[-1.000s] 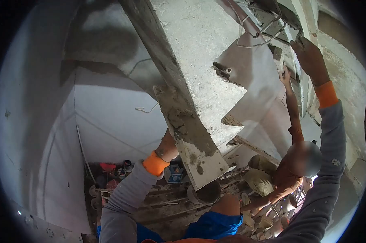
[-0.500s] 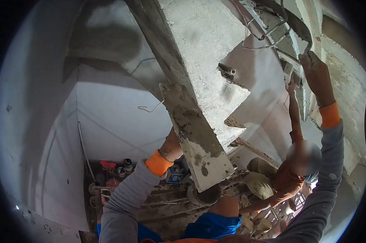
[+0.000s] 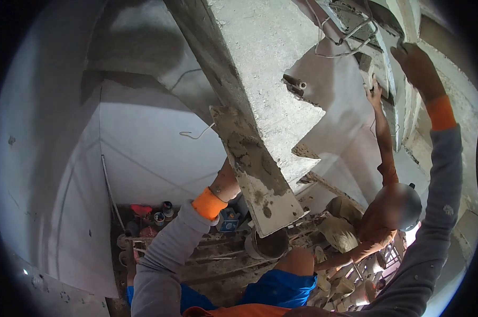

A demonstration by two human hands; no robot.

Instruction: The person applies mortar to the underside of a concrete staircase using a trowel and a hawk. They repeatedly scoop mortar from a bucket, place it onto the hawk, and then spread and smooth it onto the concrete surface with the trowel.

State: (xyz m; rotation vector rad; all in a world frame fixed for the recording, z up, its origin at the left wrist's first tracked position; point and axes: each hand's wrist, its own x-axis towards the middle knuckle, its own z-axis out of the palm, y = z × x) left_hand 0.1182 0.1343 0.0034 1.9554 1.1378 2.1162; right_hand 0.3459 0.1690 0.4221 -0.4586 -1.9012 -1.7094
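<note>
My left hand [image 3: 226, 182] is under a long flat mortar board [image 3: 273, 208], its fingers hidden behind it. Wet grey mortar [image 3: 247, 150] is smeared over the board's upper part. My right hand [image 3: 420, 67] is raised at upper right, closed on what looks like a trowel [image 3: 388, 22]. The trowel's dark blade is seen nearly edge-on, close to the concrete ledge overhead, and its handle is mostly covered by my fingers. Loose bent wire [image 3: 350, 48] hangs left of that hand.
A rough concrete beam [image 3: 265, 68] with a jagged edge and a pipe stub [image 3: 301, 84] crosses the middle. At right, a co-worker [image 3: 376, 219] reaches one hand [image 3: 374, 91] up to the ledge. Below are a bucket [image 3: 268, 245], planks and a blue box [image 3: 228, 219].
My right hand has shifted slightly right with the trowel. The mortar board has risen a little in view. The co-worker's raised hand has moved slightly up and left.
</note>
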